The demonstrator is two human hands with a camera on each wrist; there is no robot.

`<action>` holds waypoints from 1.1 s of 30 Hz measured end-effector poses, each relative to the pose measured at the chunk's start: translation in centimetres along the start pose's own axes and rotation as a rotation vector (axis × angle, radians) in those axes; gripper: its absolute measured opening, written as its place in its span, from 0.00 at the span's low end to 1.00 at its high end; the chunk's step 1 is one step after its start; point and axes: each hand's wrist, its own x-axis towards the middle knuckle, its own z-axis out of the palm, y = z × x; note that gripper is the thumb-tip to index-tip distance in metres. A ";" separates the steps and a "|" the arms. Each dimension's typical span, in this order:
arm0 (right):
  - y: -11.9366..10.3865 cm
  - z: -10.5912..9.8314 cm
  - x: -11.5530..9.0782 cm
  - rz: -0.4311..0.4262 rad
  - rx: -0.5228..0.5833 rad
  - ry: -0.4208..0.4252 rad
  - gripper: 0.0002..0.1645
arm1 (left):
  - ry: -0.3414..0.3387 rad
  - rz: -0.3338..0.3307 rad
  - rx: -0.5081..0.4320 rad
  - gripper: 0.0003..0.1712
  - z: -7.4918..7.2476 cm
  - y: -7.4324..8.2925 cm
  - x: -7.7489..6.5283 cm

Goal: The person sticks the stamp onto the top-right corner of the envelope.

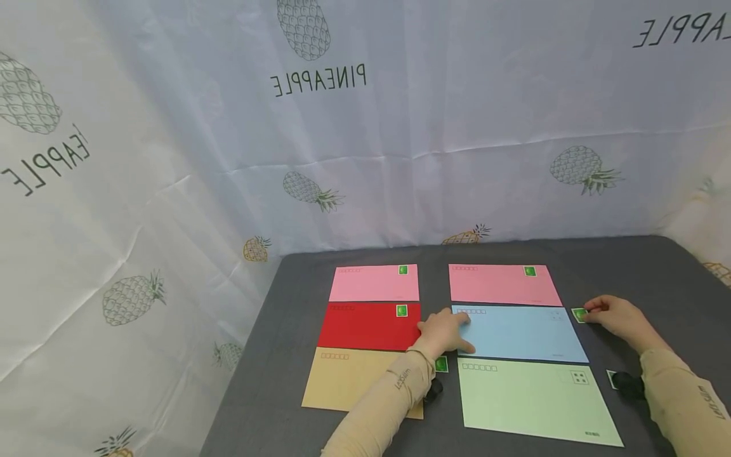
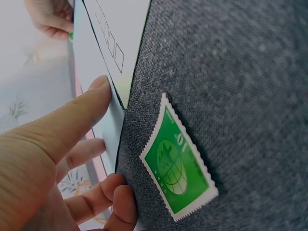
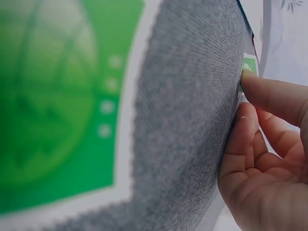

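My left hand [image 1: 442, 333] rests on the left edge of the blue envelope [image 1: 520, 335], thumb and fingers spread. To the right of that envelope, my right hand [image 1: 619, 322] pinches a green postage stamp [image 1: 577, 314] by its edge, close over the cloth. In the right wrist view, thumb and fingertips meet at the stamp [image 3: 249, 63]. Another green stamp [image 2: 175, 166] lies on the dark cloth below my left hand. One more stamp [image 3: 53, 96] fills the near left of the right wrist view; in the head view, the right wrist camera partly covers it.
Pink envelopes [image 1: 374, 287] [image 1: 502, 289] and a red envelope [image 1: 360, 327] each bear a green stamp. A tan envelope [image 1: 348, 381], partly under my left sleeve, and a light green envelope [image 1: 531, 400] lie nearer on the dark grey table [image 1: 251, 393]. A pineapple-print curtain [image 1: 400, 190] hangs behind.
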 end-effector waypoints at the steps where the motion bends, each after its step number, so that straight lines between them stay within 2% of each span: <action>1: 0.0 0.0 0.0 -0.001 0.004 0.004 0.26 | 0.002 0.002 -0.005 0.31 0.0 0.0 -0.1; 6: 0.0 0.1 -0.2 -0.008 0.018 0.023 0.24 | 0.005 0.010 -0.007 0.31 0.1 0.0 0.0; 7: 0.1 0.2 -0.2 -0.008 0.019 0.026 0.24 | -0.014 0.001 -0.009 0.31 -0.5 0.2 -0.3; 10: 0.1 0.2 -0.2 -0.010 0.021 0.028 0.23 | -0.013 -0.003 0.001 0.32 -0.5 0.1 -0.2; 18: 0.1 0.3 -0.1 -0.002 0.003 0.017 0.28 | -0.020 -0.002 0.004 0.33 -0.2 0.1 0.2; 28: -0.5 -0.1 -0.4 -0.034 -0.057 0.032 0.20 | -0.020 -0.004 0.014 0.33 0.0 0.1 0.3; 33: -0.8 -0.1 -0.5 -0.037 -0.054 0.026 0.25 | -0.022 -0.005 0.014 0.33 -0.1 0.1 0.3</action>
